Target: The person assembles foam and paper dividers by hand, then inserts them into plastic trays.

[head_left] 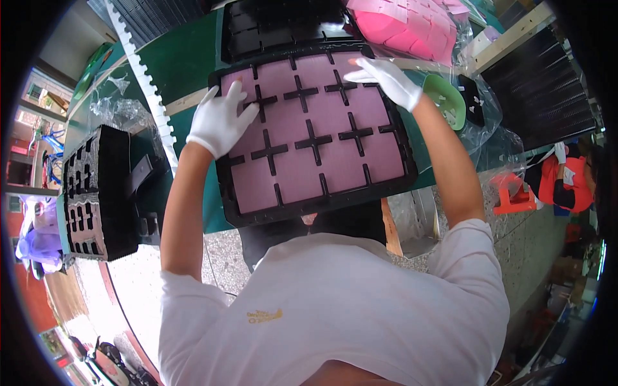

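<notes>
In front of me lies a large black tray (pixel 322 204) with plus-shaped dividers, and flat pink sheets (pixel 302 141) fill its compartments. My left hand (pixel 222 122), in a white glove with bare fingertips showing, is spread over the tray's left side near the far corner. At the far right corner, my right hand (pixel 389 80), gloved the same way, stretches its fingers over the rim and the corner compartment. Both hands are open, and I see nothing held in either. The palms and whatever lies right beneath them are hidden.
Another black tray (pixel 283 29) sits just beyond. Pink sheets (pixel 409 29) are heaped at the far right, near a green bowl (pixel 444 103) with small white pieces and a black phone-like slab (pixel 472 101). Stacked black trays (pixel 112 193) stand left, past a white notched strip (pixel 145 83).
</notes>
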`<state>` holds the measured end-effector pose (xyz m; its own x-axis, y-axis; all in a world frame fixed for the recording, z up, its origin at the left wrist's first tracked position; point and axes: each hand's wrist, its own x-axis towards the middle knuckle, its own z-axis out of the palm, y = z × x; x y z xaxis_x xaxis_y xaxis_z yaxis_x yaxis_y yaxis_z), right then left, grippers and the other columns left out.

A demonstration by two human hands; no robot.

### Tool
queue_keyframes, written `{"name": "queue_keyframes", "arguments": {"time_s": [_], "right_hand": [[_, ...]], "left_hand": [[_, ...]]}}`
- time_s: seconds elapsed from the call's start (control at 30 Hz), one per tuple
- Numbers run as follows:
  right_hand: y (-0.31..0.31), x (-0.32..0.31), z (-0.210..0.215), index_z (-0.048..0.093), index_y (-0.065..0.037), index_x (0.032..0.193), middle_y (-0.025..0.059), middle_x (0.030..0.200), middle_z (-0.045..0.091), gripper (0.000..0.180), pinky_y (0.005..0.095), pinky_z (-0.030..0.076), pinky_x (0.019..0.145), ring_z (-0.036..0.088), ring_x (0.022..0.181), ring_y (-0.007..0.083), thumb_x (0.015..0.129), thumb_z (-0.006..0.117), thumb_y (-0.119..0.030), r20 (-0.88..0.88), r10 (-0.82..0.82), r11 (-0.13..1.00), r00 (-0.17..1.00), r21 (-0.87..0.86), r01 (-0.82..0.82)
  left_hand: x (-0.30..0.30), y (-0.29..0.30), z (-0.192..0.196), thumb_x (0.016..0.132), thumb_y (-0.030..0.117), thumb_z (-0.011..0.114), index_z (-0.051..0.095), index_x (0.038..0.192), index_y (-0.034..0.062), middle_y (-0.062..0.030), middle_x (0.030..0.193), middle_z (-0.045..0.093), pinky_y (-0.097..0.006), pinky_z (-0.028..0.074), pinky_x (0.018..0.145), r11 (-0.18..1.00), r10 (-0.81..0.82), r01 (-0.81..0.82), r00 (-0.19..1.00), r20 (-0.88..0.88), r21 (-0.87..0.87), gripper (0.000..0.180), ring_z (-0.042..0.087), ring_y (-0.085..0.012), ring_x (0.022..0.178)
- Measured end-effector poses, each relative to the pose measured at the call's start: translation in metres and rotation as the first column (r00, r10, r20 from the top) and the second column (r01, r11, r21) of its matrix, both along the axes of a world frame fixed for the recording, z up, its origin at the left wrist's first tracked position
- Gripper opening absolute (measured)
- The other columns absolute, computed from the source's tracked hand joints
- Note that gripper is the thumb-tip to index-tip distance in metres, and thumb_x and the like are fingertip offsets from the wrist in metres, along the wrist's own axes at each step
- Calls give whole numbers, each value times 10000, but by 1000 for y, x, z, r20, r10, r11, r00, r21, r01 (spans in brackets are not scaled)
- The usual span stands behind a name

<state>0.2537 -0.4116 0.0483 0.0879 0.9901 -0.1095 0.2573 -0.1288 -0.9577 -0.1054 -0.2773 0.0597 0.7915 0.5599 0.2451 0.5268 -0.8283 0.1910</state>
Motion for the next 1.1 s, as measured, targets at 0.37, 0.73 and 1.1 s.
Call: {"name": "queue_keyframes", "arguments": {"time_s": [0.37,0.73,1.1], "right_hand": [[43,10,-19,475,-38,1441,190,1472,483,539,435,354,1151,414,1409,346,1003,516,-349,961,-205,849,187,270,-455],[11,-32,-9,439,42,1447,217,1531,407,836,508,252,1201,317,1474,355,938,445,-622,976,133,726,173,23,-688],[-82,-42,-2,355,116,1453,279,1507,397,1105,497,254,1202,368,1422,410,866,343,-820,921,178,841,346,40,-540]], "left_hand": [[91,51,-12,992,195,486,305,1531,22,-190,1539,405,-492,184,1238,867,-438,481,861,-258,132,594,237,-384,1504],[80,28,6,832,190,662,290,1503,-19,-250,1544,347,-564,268,1179,791,-592,612,752,-290,-28,795,337,-486,1421],[101,15,8,950,233,516,346,1480,-44,-223,1589,292,-572,221,1190,779,-594,619,780,-196,103,621,221,-501,1472]]}}
